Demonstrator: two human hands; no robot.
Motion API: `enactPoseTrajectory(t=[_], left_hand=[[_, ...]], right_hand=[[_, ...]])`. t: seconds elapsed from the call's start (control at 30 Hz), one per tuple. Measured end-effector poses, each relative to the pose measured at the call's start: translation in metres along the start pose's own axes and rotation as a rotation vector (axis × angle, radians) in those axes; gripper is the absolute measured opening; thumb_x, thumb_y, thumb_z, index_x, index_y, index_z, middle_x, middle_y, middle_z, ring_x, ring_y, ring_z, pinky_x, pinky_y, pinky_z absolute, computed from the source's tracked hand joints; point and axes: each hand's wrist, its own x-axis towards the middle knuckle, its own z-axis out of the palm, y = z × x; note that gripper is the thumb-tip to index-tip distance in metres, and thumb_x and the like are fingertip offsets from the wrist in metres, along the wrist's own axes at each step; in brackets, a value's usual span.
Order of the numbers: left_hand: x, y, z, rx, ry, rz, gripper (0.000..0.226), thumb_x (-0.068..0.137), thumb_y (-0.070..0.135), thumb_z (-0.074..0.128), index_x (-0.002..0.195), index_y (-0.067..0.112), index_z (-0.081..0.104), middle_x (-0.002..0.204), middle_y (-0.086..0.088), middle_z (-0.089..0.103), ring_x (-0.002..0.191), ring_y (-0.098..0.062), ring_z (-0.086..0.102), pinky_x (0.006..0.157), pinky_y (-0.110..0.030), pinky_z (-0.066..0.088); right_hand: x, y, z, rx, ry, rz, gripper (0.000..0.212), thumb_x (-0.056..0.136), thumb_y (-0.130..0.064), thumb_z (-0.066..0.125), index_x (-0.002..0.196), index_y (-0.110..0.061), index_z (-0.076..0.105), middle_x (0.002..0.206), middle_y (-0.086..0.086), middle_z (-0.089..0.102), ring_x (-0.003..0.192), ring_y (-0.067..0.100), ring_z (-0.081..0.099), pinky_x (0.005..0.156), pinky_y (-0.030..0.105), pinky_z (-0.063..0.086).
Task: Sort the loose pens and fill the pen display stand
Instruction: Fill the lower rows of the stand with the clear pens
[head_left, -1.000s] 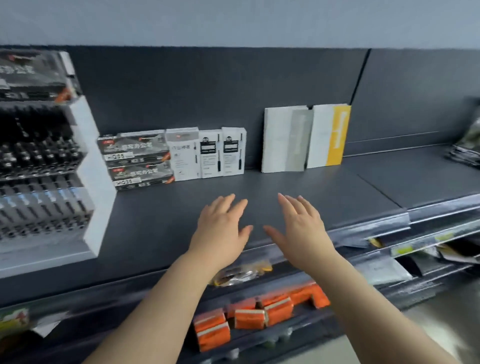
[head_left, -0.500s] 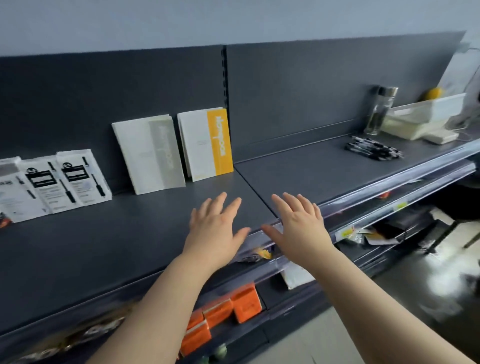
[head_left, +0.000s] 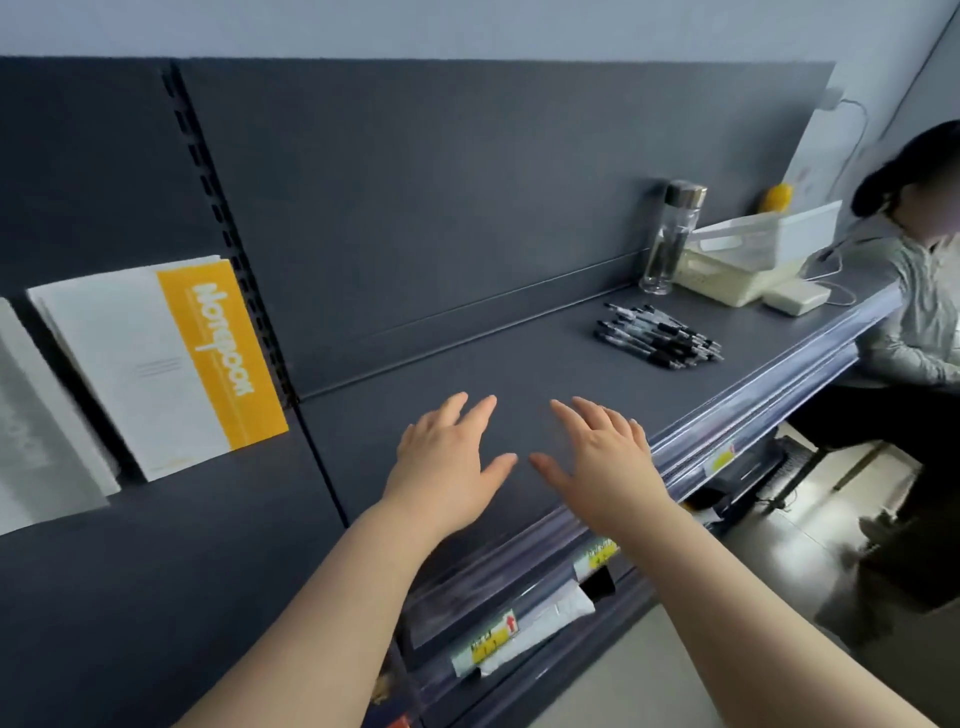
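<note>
Both bare hands hover over the dark shelf (head_left: 519, 358), palms down, the left grip (head_left: 447, 467) and right grip (head_left: 605, 467) spread, fingers straight, holding nothing. The loose pens (head_left: 660, 335) lie in a heap on the same shelf, well apart from the hands, ahead and to the right of the right grip. Against half a second ago the pile sits nearer in view, the white pen boxes at the left have gone from sight, and a seated person (head_left: 919, 291) has come in at the right edge. Beyond the pens stand a clear bottle (head_left: 670, 244) and a white plastic bin (head_left: 769, 236) tilted on a cream basket (head_left: 727, 283) — what they hold cannot be made out
</note>
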Motion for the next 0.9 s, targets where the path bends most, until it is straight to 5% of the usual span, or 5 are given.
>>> enactPoseTrajectory(t=[0.33,0.57,0.7,0.8,0.9], left_hand=[[0.110,0.066,0.047,-0.108,-0.078,-0.044,0.066,0.093,0.051,0.044,0.149,0.032,0.016,0.153,0.008,0.022,0.137,-0.017,0.026,0.105,-0.033,0.033],[0.195,0.135,0.091,-0.302,-0.128,-0.259,0.061,0.093,0.050,0.044,0.147,0.023,0.029,0.139,0.007,0.046,0.120,-0.012,0.048,0.100,-0.029,0.039],[0.244,0.176,0.110,-0.442,-0.138,-0.404,0.059,0.096,0.047,0.041,0.144,0.014,0.033,0.137,0.003,0.049,0.116,-0.016,0.050,0.095,-0.025,0.037],[0.278,0.192,0.124,-0.591,-0.060,-0.551,0.072,0.092,0.053,0.041,0.150,0.016,0.018,0.148,-0.001,0.036,0.120,-0.025,0.051,0.103,-0.039,0.040],[0.305,0.204,0.128,-0.638,0.005,-0.665,0.081,0.089,0.057,0.042,0.151,0.019,0.007,0.152,-0.007,0.026,0.127,-0.029,0.044,0.103,-0.043,0.042]], right_hand=[[0.112,0.124,-0.001,0.066,0.006,0.044,0.062,0.092,-0.055,0.037,0.145,-0.025,0.025,0.152,0.000,0.026,0.139,0.022,0.023,0.114,0.043,0.018],[0.196,0.215,-0.013,0.146,0.056,-0.042,0.050,0.094,-0.044,0.043,0.138,-0.021,0.041,0.142,0.005,0.040,0.129,0.030,0.035,0.105,0.040,0.030],[0.242,0.267,-0.022,0.257,-0.059,0.047,0.048,0.095,-0.041,0.041,0.137,-0.017,0.042,0.136,0.014,0.041,0.127,0.035,0.032,0.101,0.040,0.033],[0.274,0.298,-0.021,0.241,-0.183,0.087,0.038,0.094,-0.046,0.040,0.108,-0.012,0.052,0.118,0.021,0.051,0.118,0.038,0.039,0.093,0.039,0.035],[0.293,0.308,-0.016,0.270,-0.256,0.085,0.040,0.092,-0.051,0.042,0.080,-0.012,0.041,0.106,0.020,0.057,0.106,0.034,0.046,0.080,0.035,0.036]])
